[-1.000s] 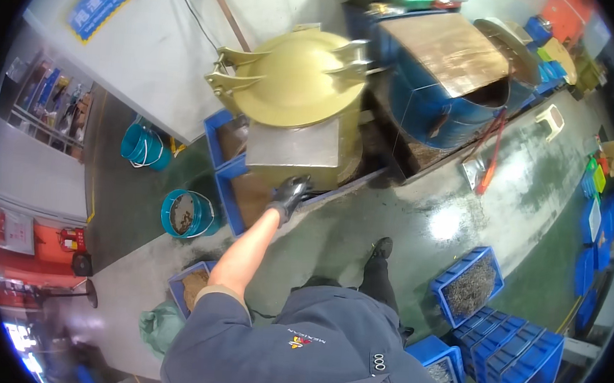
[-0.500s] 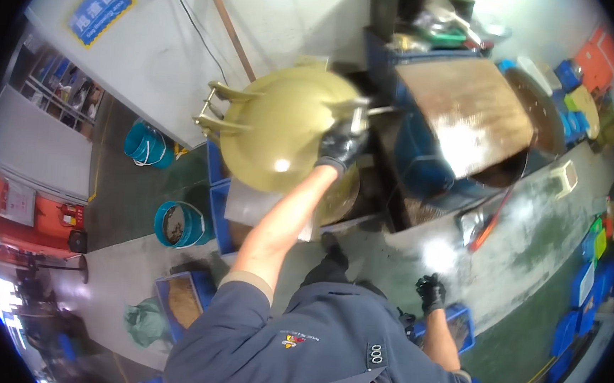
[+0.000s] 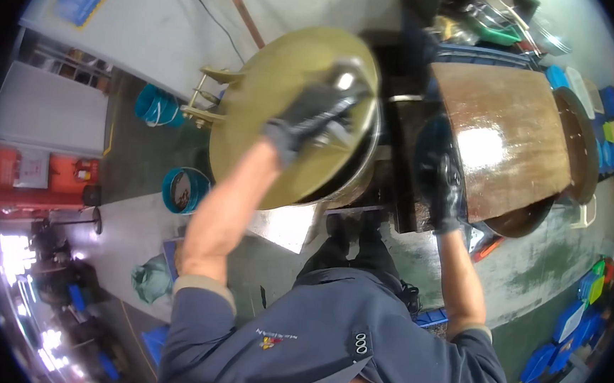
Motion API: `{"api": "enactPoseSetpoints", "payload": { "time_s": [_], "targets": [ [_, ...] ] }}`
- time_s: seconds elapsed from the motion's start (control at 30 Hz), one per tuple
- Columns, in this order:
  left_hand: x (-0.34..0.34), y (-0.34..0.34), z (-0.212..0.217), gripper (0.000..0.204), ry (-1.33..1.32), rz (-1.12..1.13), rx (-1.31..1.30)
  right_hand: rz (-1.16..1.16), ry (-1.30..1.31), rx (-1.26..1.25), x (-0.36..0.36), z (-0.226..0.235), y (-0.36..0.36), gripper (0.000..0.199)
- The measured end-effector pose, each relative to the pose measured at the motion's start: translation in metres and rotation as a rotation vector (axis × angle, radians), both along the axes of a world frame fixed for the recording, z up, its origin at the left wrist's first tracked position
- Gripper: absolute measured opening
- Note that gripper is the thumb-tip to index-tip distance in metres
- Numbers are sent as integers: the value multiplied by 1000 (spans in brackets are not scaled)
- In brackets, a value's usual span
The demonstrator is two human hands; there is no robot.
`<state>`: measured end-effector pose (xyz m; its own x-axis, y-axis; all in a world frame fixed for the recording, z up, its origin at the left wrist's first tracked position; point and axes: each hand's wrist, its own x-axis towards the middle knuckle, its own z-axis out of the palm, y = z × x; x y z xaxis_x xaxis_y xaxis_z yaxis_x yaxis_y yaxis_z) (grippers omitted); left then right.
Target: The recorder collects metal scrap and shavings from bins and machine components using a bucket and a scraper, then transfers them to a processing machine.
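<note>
My left hand (image 3: 311, 117), in a black glove, is wrapped round the handle (image 3: 346, 87) of a large round olive-yellow lid (image 3: 276, 68). The lid hinges at its left side on a metal bracket (image 3: 203, 99). It stands tilted, with a dark gap between its right edge and the metal drum (image 3: 353, 188) below. My right hand (image 3: 448, 194), also black-gloved, is by the left edge of a brown board (image 3: 517, 135) lying over a barrel. Its fingers are smeared and dark against the dark background, so their pose is unclear.
Two teal buckets (image 3: 186, 190) stand on the floor at the left. A wooden pole (image 3: 240, 9) leans on the wall behind the lid. Blue crates and a green tray (image 3: 499, 35) are at the back right. Blue bins (image 3: 552, 351) line the far right.
The lid has lifted and tilted toward the left, with my left hand on its handle. My right hand has risen from beside my body to the board's left edge. The view has shifted.
</note>
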<state>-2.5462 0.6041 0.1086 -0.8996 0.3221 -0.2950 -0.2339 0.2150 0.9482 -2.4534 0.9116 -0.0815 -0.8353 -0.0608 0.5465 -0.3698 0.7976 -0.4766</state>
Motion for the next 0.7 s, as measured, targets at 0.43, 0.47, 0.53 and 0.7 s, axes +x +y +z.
{"api": "enactPoseSetpoints", "payload": {
  "time_s": [0.43,0.47,0.53,0.7],
  "targets": [
    [-17,-208,171,32,801,497,-509,472,-450,-707,-161,16,-178,41],
    [-29,-230,174,32,797,492,-493,342,-454,-648,-191,-10,-185,51],
    [-12,-288,191,33,780,539,-521,285,-475,-594,-207,-17,-220,61],
    [-16,-404,178,34,719,559,-461,-54,-828,-214,-221,-48,-261,86]
  ]
}}
